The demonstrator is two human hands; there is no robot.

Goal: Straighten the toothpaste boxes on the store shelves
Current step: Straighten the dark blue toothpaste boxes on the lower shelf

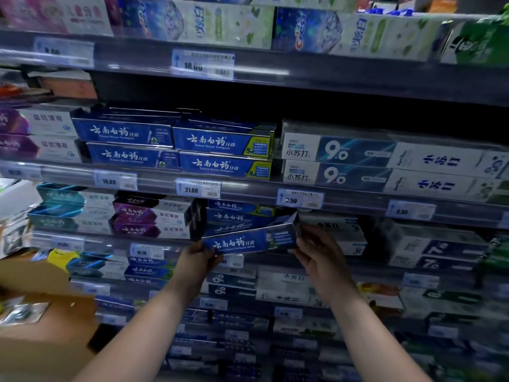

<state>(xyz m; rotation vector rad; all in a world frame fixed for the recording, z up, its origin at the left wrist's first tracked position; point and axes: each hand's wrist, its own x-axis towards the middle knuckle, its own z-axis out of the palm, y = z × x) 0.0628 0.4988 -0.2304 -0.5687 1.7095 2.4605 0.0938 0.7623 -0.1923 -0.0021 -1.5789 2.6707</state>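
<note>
A blue toothpaste box [249, 241] with white lettering is held out in front of the third shelf, tilted with its right end higher. My left hand [197, 261] grips its left end from below. My right hand [316, 253] holds its right end, fingers curled around it. Behind it, a stack of the same blue boxes [237, 216] lies on the shelf. Neat rows of blue boxes [176, 146] fill the shelf above.
White and blue "9.0" boxes [338, 164] sit to the right on the upper shelf. Purple boxes [148, 220] lie left of the blue stack. Price labels [198, 188] line the shelf rails. A brown cardboard carton [41, 326] stands at lower left.
</note>
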